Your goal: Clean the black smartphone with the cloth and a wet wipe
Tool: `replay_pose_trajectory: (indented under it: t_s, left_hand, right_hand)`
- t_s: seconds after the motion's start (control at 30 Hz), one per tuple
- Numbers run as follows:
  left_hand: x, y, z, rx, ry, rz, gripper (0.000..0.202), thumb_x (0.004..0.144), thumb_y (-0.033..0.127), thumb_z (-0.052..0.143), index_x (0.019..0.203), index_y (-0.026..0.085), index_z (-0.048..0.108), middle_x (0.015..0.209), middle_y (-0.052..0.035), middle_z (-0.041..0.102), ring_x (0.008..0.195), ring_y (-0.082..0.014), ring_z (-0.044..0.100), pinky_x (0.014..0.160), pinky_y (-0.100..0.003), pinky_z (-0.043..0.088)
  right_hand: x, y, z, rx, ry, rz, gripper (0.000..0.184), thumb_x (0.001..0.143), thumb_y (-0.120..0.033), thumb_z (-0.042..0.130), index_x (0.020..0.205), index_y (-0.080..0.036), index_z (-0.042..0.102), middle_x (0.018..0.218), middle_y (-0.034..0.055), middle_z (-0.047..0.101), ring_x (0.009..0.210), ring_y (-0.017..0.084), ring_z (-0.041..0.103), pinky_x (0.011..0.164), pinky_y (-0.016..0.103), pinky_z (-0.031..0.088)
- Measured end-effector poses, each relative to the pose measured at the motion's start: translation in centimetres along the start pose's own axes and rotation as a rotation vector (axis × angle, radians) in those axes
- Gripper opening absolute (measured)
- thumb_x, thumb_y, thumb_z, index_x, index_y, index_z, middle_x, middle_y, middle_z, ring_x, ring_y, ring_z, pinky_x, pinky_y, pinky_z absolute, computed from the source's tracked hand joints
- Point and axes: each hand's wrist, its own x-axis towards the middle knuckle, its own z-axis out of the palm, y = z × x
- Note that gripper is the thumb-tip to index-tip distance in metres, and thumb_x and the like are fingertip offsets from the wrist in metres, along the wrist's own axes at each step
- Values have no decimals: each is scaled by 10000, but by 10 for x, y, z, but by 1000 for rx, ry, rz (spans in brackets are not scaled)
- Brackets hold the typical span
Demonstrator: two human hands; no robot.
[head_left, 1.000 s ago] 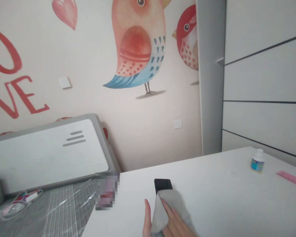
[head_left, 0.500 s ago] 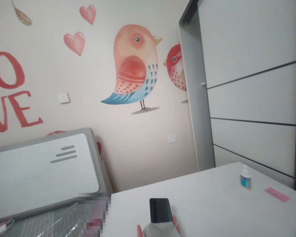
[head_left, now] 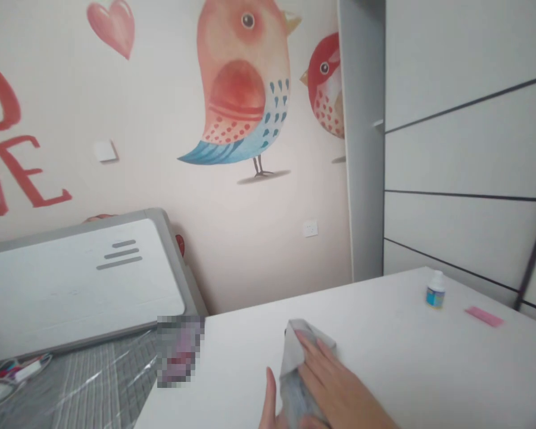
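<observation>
Pressing a grey cloth [head_left: 291, 381] down on the white desk [head_left: 384, 339], the right hand [head_left: 333, 381] grips it between spread fingers and thumb; ahead and rightward of the hand, a blue-labelled bottle [head_left: 435, 296] and pink strip [head_left: 483, 316] stand untouched.

1. At two o'clock, you have a small white-capped bottle with a blue label [head_left: 435, 296] standing on the white table [head_left: 384, 339], near a pink strip [head_left: 483, 316].
2. At three o'clock, white wardrobe doors [head_left: 464, 179] with dark lines.
3. At twelve o'clock, a painted bird [head_left: 236, 95] on the wall, a red bird [head_left: 326, 83] beside it.
4. At nine o'clock, a tilted grey-rimmed white panel [head_left: 80, 280] leans against the wall.
5. At eight o'clock, a pixelated patch [head_left: 178, 351] hides whatever is there.
</observation>
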Motion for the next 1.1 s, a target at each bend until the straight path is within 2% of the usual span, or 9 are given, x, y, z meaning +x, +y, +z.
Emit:
replay_pose_trajectory:
  t_s: [0.07, 0.2, 0.37, 0.53, 0.7, 0.83, 0.9, 1.0, 1.1]
  left_hand:
    - [-1, -5, -4, -36, 18, -29, 501, 946, 557, 588, 1285, 191, 636, 1391, -127, 626, 1272, -297, 590, 1097, -546, 441]
    - [-11, -3, -5, -76, 78, -60, 673, 910, 676, 534, 1287, 139, 684, 1289, -171, 708, 1319, -346, 577, 1146, -464, 401]
    - [-14, 1, 2, -79, 101, -47, 691, 926, 671, 499, 1386, 169, 617, 1300, -149, 707, 1326, -339, 578, 1129, -468, 421]
    - [-15, 3, 9, -64, 124, -47, 710, 929, 680, 479, 1390, 157, 614, 1251, -171, 725, 1253, -362, 633, 1100, -484, 453]
    - [-17, 4, 15, -76, 121, -67, 761, 939, 698, 449, 1407, 115, 587, 1228, -184, 732, 1224, -346, 652, 1093, -460, 450]
    - [-15, 5, 21, -77, 112, -81, 744, 932, 664, 507, 1442, 124, 553, 1184, -176, 751, 1160, -342, 687, 1045, -440, 482]
    - [-14, 6, 24, -78, 106, -100, 763, 916, 678, 523, 1449, 133, 548, 1180, -180, 753, 1140, -353, 694, 1039, -458, 484]
    - [-12, 8, 27, -77, 91, -114, 813, 880, 723, 541, 1448, 141, 553, 1239, -185, 730, 1183, -366, 670, 1070, -470, 454]
    - [-10, 10, 27, -53, 65, -147, 901, 811, 761, 607, 1417, 94, 578, 1234, -215, 723, 1178, -387, 666, 1057, -464, 456]
  right_hand:
    - [-1, -7, -15, 9, -4, 31, 762, 921, -549, 635, 1499, -75, 488, 1557, 189, 484, 1473, 386, 401, 1167, 528, 429]
    - [-7, -18, -28, -48, 43, -291, 258, 1035, -240, 533, 1232, -198, 695, 1350, 24, 708, 1327, 180, 593, 1041, 261, 519]
    - [-3, -9, -43, 32, -88, -2, 708, 961, -616, 551, 1352, -30, 621, 1477, 243, 558, 1431, 385, 465, 1125, 524, 461]
    - [-2, -12, -43, 3, -59, -262, 338, 1054, -277, 481, 1312, -167, 669, 1380, 58, 683, 1386, 190, 542, 1132, 300, 460]
    - [-3, -7, -43, 84, -133, 3, 863, 933, -683, 542, 1458, 2, 514, 1563, 262, 425, 1485, 390, 377, 1195, 543, 379]
    - [-5, -8, -39, 149, -161, -212, 453, 1060, -298, 473, 1471, -119, 536, 1516, 129, 540, 1452, 236, 460, 1204, 350, 383]
    - [-5, -4, -40, 224, -190, -178, 556, 1048, -431, 491, 1508, -119, 491, 1560, 135, 481, 1476, 252, 423, 1222, 375, 360]
    - [-7, -2, -42, 224, -209, 63, 1020, 875, -778, 531, 1524, 3, 423, 1588, 263, 377, 1498, 422, 334, 1223, 575, 315]
    - [-16, -12, -36, 239, -179, -76, 786, 987, -568, 548, 1557, -51, 391, 1566, 206, 449, 1477, 350, 405, 1236, 462, 334]
